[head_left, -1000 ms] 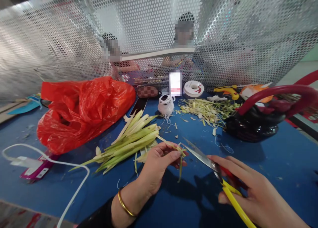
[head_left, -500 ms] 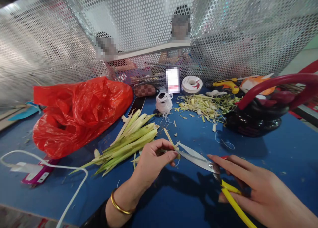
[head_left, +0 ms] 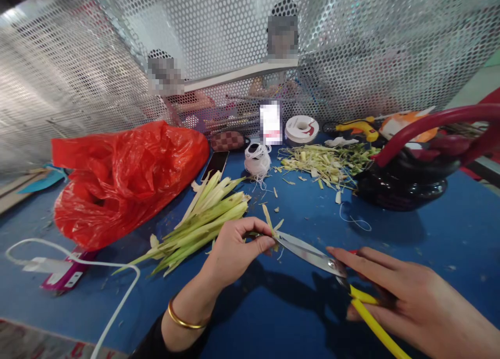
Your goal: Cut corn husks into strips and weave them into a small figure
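My left hand [head_left: 242,252], with a gold bangle on its wrist, pinches a small pale piece of corn husk [head_left: 267,219] between thumb and forefinger. My right hand [head_left: 406,291] grips scissors [head_left: 308,254] with yellow handles. Their blades point left and lie nearly closed, tips at the husk by my left fingertips. A thin thread end hangs below these fingertips. Just beyond my left hand, a bundle of pale green corn husks [head_left: 207,223] lies on the blue table [head_left: 297,327].
At the left are a red plastic bag [head_left: 128,176] and a white cable [head_left: 127,301]. Behind stand a string ball [head_left: 258,161], a ribbon spool [head_left: 301,130] and husk scraps [head_left: 316,163]. A black pot-like container [head_left: 406,187] with a dark red handle stands right. Perforated metal [head_left: 219,36] rises behind.
The scissor blades have drawn closer together at the husk. Both hands stay in nearly the same place, while the view has shifted slightly.
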The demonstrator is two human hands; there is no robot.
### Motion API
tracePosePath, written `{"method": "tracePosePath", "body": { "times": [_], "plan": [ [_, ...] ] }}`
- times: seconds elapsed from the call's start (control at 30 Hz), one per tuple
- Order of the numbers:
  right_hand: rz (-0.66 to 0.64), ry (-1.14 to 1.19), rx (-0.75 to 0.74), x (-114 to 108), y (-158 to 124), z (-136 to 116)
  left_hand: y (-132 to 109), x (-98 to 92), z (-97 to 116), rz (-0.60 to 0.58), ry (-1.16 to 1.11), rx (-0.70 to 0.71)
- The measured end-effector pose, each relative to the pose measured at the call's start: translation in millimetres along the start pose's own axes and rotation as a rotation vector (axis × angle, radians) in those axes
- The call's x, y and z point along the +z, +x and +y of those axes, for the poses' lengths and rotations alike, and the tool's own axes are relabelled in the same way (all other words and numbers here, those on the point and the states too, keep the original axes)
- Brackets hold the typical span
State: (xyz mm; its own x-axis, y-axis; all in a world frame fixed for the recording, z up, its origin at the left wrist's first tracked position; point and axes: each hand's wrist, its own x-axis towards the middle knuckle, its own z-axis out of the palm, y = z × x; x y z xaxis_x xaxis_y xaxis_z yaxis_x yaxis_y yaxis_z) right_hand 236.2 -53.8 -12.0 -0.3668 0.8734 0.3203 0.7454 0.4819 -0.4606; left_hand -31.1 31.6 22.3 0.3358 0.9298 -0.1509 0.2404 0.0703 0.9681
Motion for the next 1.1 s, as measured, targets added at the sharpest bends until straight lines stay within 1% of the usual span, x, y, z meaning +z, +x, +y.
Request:
{"method": "tracePosePath", "body": {
  "times": [0.2,0.4,0.6,0.77,0.97,1.1],
  "plan": [
    [-0.033,0.024,0.016,0.2,-1.5,1.1,-0.6,-1.6,-1.2,-0.010,-0.039,-0.018],
    [-0.021,0.004,-0.020,2.0,-2.5,4.0,-0.4,-2.3,0.2,-0.010,-0.047,-0.037],
    [-0.030,-0.047,-0.051,0.5,-1.6,3.3,-1.4,-5.6,0.1,-0.020,0.034,-0.014],
    [-0.031,-0.050,-0.070,-1.3,-1.0,2.0,-2.2,-8.0,1.0,-0.043,0.090,-0.040],
    [-0.051,0.025,-0.014,-0.6,1.6,0.7,-1.5,-8.0,2.1,-0.047,0.067,-0.054],
    [-0.042,-0.028,-0.053,1.1,-0.7,3.8,-0.8,-8.7,1.6,-0.062,0.063,-0.042]
  ]
}}
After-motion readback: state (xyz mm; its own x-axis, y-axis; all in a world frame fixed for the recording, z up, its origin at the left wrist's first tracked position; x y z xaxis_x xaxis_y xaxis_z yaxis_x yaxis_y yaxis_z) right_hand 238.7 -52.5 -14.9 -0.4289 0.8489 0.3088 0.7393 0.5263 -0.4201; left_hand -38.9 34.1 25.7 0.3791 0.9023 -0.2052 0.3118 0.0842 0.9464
